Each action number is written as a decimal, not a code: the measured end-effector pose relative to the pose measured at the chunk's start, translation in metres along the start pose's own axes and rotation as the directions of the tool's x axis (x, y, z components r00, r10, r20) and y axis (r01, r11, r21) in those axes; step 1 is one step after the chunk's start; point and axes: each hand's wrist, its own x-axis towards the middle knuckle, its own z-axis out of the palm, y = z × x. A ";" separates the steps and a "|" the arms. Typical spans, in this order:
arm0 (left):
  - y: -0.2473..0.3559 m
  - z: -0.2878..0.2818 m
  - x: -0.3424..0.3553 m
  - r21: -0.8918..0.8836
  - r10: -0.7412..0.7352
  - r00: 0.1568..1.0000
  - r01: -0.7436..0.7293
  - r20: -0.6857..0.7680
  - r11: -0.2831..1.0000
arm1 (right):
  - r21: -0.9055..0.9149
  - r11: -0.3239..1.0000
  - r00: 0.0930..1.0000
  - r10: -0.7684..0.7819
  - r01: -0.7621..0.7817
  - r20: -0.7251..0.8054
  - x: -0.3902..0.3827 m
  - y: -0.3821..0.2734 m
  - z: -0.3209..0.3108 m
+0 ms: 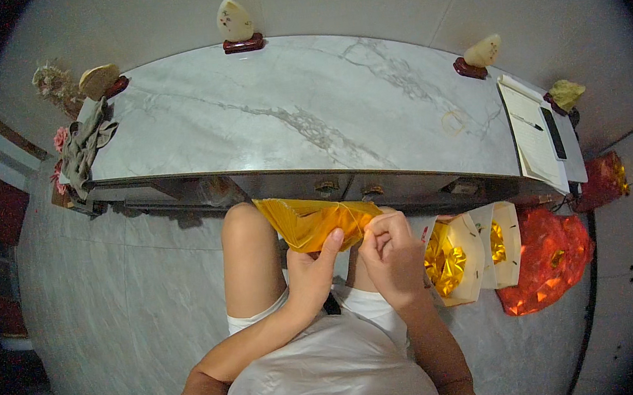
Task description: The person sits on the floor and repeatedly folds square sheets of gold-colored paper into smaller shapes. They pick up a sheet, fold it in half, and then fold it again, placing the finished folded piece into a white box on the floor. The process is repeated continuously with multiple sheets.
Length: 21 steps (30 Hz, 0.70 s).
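Over my lap I hold a folded sheet of shiny gold foil paper (305, 220), with a yellow layered-looking edge at its left end. My left hand (313, 272) grips it from below, the thumb laid across its near face. At the paper's right end my right hand (394, 257) pinches the edge between thumb and curled fingers. The far side of the paper and the left fingers beneath it are hidden.
To my right, pale open boxes (469, 265) hold crumpled gold foil, beside a red bag (542, 259). Ahead stands a marble-topped cabinet (207, 94) with small ornaments, an open notebook (529, 125), a pen, a dark phone (553, 133) and a grey cloth (89, 143).
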 end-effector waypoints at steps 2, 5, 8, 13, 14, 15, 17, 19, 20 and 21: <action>-0.004 -0.001 -0.001 0.056 0.050 0.999 -0.050 0.006 0.997 | -0.065 0.998 0.999 -0.001 0.003 0.037 0.002 -0.005 -0.004; -0.010 -0.004 -0.002 0.153 0.086 0.995 -0.093 0.053 0.984 | -0.109 0.994 0.999 0.012 -0.006 0.052 0.002 -0.005 -0.004; -0.014 -0.004 0.000 0.230 0.202 0.977 -0.214 0.074 0.949 | -0.164 0.986 0.998 -0.006 0.015 0.056 0.003 -0.006 -0.004; -0.017 -0.005 0.006 0.340 0.369 0.920 -0.392 0.132 0.855 | -0.139 0.989 0.993 -0.042 0.057 0.110 0.009 -0.009 -0.009; -0.019 -0.004 0.004 0.299 0.324 0.939 -0.343 0.114 0.890 | -0.140 0.988 0.993 -0.046 0.061 0.110 0.009 -0.008 -0.008; -0.020 -0.004 0.002 0.257 0.277 0.956 -0.293 0.098 0.921 | -0.141 0.988 0.993 -0.050 0.065 0.111 0.009 -0.007 -0.007; -0.018 -0.005 0.001 0.269 0.241 0.965 -0.261 0.105 0.927 | -0.121 0.993 0.993 0.028 -0.014 0.115 0.007 -0.007 -0.004; -0.014 -0.005 -0.001 0.233 0.161 0.982 -0.181 0.102 0.955 | -0.111 0.993 0.995 0.041 -0.030 0.093 0.006 -0.005 -0.002; -0.012 -0.005 -0.002 0.192 0.099 0.990 -0.117 0.099 0.975 | -0.112 0.994 0.998 0.014 -0.006 0.069 0.006 -0.002 0.000; -0.011 -0.005 -0.003 0.149 0.036 0.994 -0.051 0.099 0.988 | -0.114 0.993 0.999 -0.012 0.017 0.045 0.006 0.000 0.001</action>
